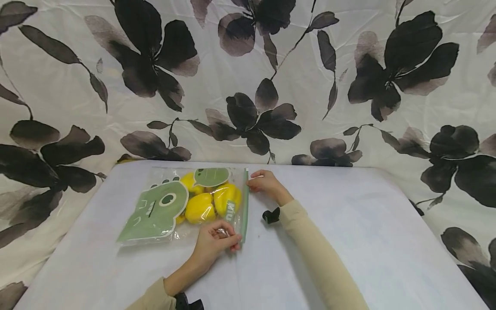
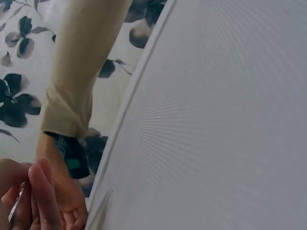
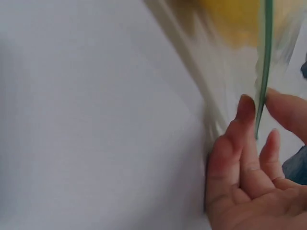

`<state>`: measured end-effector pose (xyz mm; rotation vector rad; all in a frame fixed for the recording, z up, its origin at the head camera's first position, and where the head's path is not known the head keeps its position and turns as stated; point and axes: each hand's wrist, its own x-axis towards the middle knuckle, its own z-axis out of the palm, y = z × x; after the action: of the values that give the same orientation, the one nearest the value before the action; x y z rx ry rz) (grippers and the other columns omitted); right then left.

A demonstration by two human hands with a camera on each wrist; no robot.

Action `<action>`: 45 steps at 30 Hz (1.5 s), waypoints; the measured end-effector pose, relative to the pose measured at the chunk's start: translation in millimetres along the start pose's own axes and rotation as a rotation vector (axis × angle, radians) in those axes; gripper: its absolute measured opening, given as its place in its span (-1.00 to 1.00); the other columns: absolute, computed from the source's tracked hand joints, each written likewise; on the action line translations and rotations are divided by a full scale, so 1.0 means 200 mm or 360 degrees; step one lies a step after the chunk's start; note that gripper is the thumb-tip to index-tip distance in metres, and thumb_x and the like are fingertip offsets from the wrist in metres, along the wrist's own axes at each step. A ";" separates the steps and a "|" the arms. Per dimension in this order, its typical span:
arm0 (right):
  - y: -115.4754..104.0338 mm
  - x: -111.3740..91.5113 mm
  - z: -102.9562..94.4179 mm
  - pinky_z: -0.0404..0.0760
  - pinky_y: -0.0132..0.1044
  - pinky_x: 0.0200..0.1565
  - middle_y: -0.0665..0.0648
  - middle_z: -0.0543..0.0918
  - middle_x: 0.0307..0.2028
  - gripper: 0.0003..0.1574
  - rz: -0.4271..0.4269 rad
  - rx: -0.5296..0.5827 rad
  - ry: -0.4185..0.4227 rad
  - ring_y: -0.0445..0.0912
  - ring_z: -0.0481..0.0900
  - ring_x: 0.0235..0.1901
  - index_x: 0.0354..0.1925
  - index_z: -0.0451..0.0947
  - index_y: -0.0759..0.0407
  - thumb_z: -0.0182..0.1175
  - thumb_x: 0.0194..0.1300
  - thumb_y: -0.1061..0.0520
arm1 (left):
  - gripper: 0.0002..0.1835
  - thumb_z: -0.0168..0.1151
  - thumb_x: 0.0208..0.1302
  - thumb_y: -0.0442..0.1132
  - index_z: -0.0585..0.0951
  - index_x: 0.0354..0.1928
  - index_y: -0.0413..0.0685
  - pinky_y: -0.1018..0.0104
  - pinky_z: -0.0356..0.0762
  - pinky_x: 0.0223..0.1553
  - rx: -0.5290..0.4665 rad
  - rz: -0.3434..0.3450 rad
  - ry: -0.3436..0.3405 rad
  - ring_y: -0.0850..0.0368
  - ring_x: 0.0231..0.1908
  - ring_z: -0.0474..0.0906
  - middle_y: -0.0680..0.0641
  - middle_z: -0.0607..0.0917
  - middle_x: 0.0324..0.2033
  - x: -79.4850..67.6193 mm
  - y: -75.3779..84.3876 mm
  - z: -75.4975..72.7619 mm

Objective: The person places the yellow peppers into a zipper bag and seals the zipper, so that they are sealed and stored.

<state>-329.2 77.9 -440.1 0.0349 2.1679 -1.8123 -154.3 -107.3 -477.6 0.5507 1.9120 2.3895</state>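
Observation:
A clear zip bag point(image 1: 179, 230) with a green cartoon-creature print lies on the table, its green zip strip point(image 1: 246, 206) along the right side. Several rounded yellow pieces point(image 1: 199, 208), like fruit, show inside it. My left hand point(image 1: 215, 243) pinches the near end of the strip side between thumb and fingers. At the far end, my right hand point(image 1: 269, 186) holds the strip's corner. The right wrist view shows thumb and fingertips on either side of the green strip point(image 3: 266, 62). In the left wrist view, the left fingers point(image 2: 42, 191) press together around a thin clear edge.
A white-covered table point(image 1: 348, 241) extends on both sides of the bag. Behind it hangs a pale cloth point(image 1: 310, 112) with dark flowers. A small black device point(image 1: 271, 216) sits at the right wrist, another point(image 1: 188, 302) at the left.

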 end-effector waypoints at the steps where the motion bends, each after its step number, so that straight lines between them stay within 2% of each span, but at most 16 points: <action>1: 0.00 -0.02 0.00 0.55 -0.35 -0.32 0.08 0.57 -0.51 -0.66 0.0000 -0.0038 -0.0024 -0.12 0.54 -0.49 -0.08 0.43 0.35 0.31 0.23 0.28 | -0.78 0.38 0.06 -0.57 0.47 -0.40 -0.53 0.33 0.62 -0.52 0.0008 -0.0004 -0.0003 0.16 -0.61 0.66 -0.09 0.69 -0.61 0.00 0.00 0.00; 4: 0.01 -0.07 0.00 0.52 -0.37 -0.32 0.06 0.57 -0.49 -0.66 -0.0014 -0.0087 -0.0069 -0.14 0.52 -0.46 -0.08 0.45 0.36 0.30 0.25 0.22 | -0.78 0.38 0.07 -0.55 0.48 -0.40 -0.51 0.33 0.61 -0.51 0.0043 -0.0079 0.0017 0.15 -0.61 0.65 -0.12 0.69 -0.60 0.01 0.01 0.01; 8: 0.04 -0.10 0.00 0.49 -0.38 -0.32 0.05 0.59 -0.45 -0.66 -0.0103 -0.0104 -0.0055 -0.15 0.51 -0.44 -0.09 0.53 0.42 0.27 0.29 0.17 | -0.81 0.29 0.22 -0.46 0.48 -0.28 -0.50 0.28 0.64 -0.46 0.0080 -0.0323 -0.0011 0.09 -0.56 0.67 -0.20 0.70 -0.53 0.02 0.07 0.03; 10: 0.05 -0.11 0.01 0.48 -0.39 -0.32 0.04 0.60 -0.43 -0.66 -0.0140 -0.0131 -0.0061 -0.16 0.50 -0.43 -0.10 0.57 0.44 0.25 0.30 0.16 | -0.77 0.20 0.31 -0.40 0.44 -0.13 -0.47 0.23 0.65 -0.42 0.0099 -0.0474 -0.0134 0.03 -0.51 0.69 -0.25 0.72 -0.46 0.01 0.13 0.04; 13: 0.06 -0.12 0.02 0.47 -0.39 -0.33 0.03 0.60 -0.45 -0.69 -0.0163 -0.0170 -0.0075 -0.17 0.49 -0.43 -0.14 0.62 0.41 0.23 0.33 0.14 | -0.66 0.11 0.41 -0.30 0.37 0.10 -0.37 0.18 0.66 -0.39 0.0204 -0.0648 -0.0454 -0.07 -0.44 0.72 -0.28 0.74 -0.38 -0.01 0.25 0.03; 16: 0.07 -0.12 0.02 0.44 -0.39 -0.32 0.02 0.56 -0.48 -0.74 -0.0161 -0.0200 -0.0094 -0.17 0.46 -0.44 -0.24 0.64 0.36 0.21 0.36 0.13 | -0.63 0.09 0.46 -0.21 0.39 0.20 -0.24 0.18 0.65 -0.40 0.0467 -0.0645 -0.0746 -0.08 -0.45 0.70 -0.21 0.74 -0.40 -0.01 0.42 -0.03; 18: 0.07 -0.13 0.02 0.41 -0.38 -0.32 0.02 0.53 -0.50 -0.76 -0.0161 -0.0209 -0.0099 -0.16 0.43 -0.44 -0.31 0.62 0.33 0.21 0.36 0.13 | -0.67 0.07 0.48 -0.18 0.45 0.16 -0.19 0.21 0.61 -0.46 0.0701 -0.0550 -0.0814 -0.04 -0.52 0.65 -0.14 0.71 -0.48 0.01 0.53 -0.10; 20: 0.07 -0.13 0.02 0.38 -0.37 -0.30 0.02 0.50 -0.51 -0.76 -0.0154 -0.0211 -0.0102 -0.16 0.40 -0.44 -0.36 0.60 0.29 0.20 0.37 0.14 | -0.72 0.05 0.49 -0.21 0.50 0.11 -0.19 0.24 0.55 -0.54 0.0959 -0.0425 -0.0757 0.03 -0.60 0.57 -0.08 0.65 -0.57 0.05 0.64 -0.19; 23: 0.07 -0.14 0.02 0.37 -0.36 -0.29 0.02 0.49 -0.51 -0.77 -0.0151 -0.0192 -0.0095 -0.15 0.39 -0.43 -0.41 0.58 0.25 0.20 0.37 0.14 | -0.75 0.03 0.49 -0.22 0.55 0.05 -0.20 0.28 0.45 -0.59 0.1376 -0.0300 -0.0502 0.09 -0.64 0.47 -0.02 0.57 -0.63 0.10 0.75 -0.37; 25: 0.08 -0.13 0.02 0.37 -0.35 -0.29 0.02 0.50 -0.50 -0.77 -0.0142 -0.0181 -0.0088 -0.14 0.40 -0.42 -0.42 0.58 0.22 0.20 0.37 0.14 | -0.72 0.02 0.49 -0.20 0.55 0.05 -0.25 0.27 0.44 -0.56 0.1616 -0.0279 -0.0309 0.08 -0.59 0.49 -0.03 0.59 -0.60 0.15 0.79 -0.51; 28: 0.09 -0.12 0.02 0.38 -0.35 -0.28 0.02 0.53 -0.46 -0.78 -0.0128 -0.0174 -0.0088 -0.14 0.42 -0.39 -0.41 0.60 0.20 0.21 0.37 0.13 | -0.62 -0.02 0.52 -0.13 0.53 0.07 -0.34 0.23 0.47 -0.51 0.1810 -0.0384 -0.0103 0.01 -0.46 0.54 -0.13 0.66 -0.48 0.20 0.81 -0.74; 31: 0.09 -0.11 0.02 0.38 -0.35 -0.28 0.02 0.55 -0.43 -0.79 -0.0128 -0.0176 -0.0090 -0.14 0.42 -0.37 -0.38 0.61 0.21 0.21 0.37 0.12 | -0.53 -0.08 0.52 -0.08 0.44 0.12 -0.43 0.19 0.53 -0.45 0.1791 -0.0598 -0.0029 -0.04 -0.35 0.54 -0.31 0.67 -0.31 0.24 0.79 -0.95; 35: 0.09 -0.12 0.03 0.36 -0.34 -0.28 0.03 0.54 -0.45 -0.80 -0.0130 -0.0167 -0.0070 -0.13 0.41 -0.38 -0.39 0.61 0.22 0.22 0.36 0.14 | -0.41 -0.10 0.52 0.01 0.27 0.21 -0.47 0.15 0.59 -0.37 0.1596 -0.0961 -0.0093 -0.03 -0.34 0.52 -0.41 0.59 -0.15 0.24 0.72 -1.13; 37: 0.09 -0.12 0.03 0.36 -0.35 -0.29 0.02 0.53 -0.45 -0.80 -0.0130 -0.0174 -0.0058 -0.14 0.41 -0.39 -0.39 0.60 0.21 0.22 0.37 0.14 | -0.37 -0.09 0.51 0.07 0.25 0.20 -0.46 0.14 0.61 -0.35 0.1510 -0.1099 -0.0133 0.00 -0.36 0.56 -0.37 0.58 -0.17 0.24 0.68 -1.18; 40: 0.09 -0.12 0.04 0.37 -0.35 -0.28 0.01 0.53 -0.45 -0.80 -0.0141 -0.0187 -0.0050 -0.14 0.41 -0.38 -0.38 0.60 0.22 0.21 0.37 0.14 | -0.31 -0.06 0.47 0.15 0.29 0.18 -0.45 0.15 0.61 -0.32 0.1401 -0.1225 -0.0167 0.04 -0.36 0.58 -0.27 0.57 -0.18 0.23 0.61 -1.21; 45: 0.10 -0.11 0.04 0.37 -0.35 -0.28 0.02 0.55 -0.44 -0.81 -0.0160 -0.0197 -0.0034 -0.13 0.43 -0.35 -0.37 0.62 0.23 0.22 0.36 0.15 | -0.28 -0.02 0.48 0.11 0.30 0.26 -0.50 0.19 0.58 -0.24 0.1185 -0.1241 -0.0192 0.10 -0.27 0.56 -0.13 0.61 -0.14 0.23 0.51 -1.22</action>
<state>-302.3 77.5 -454.4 -0.1223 2.3000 -1.7177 -249.2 -350.5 -412.4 -0.0717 2.3254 1.1423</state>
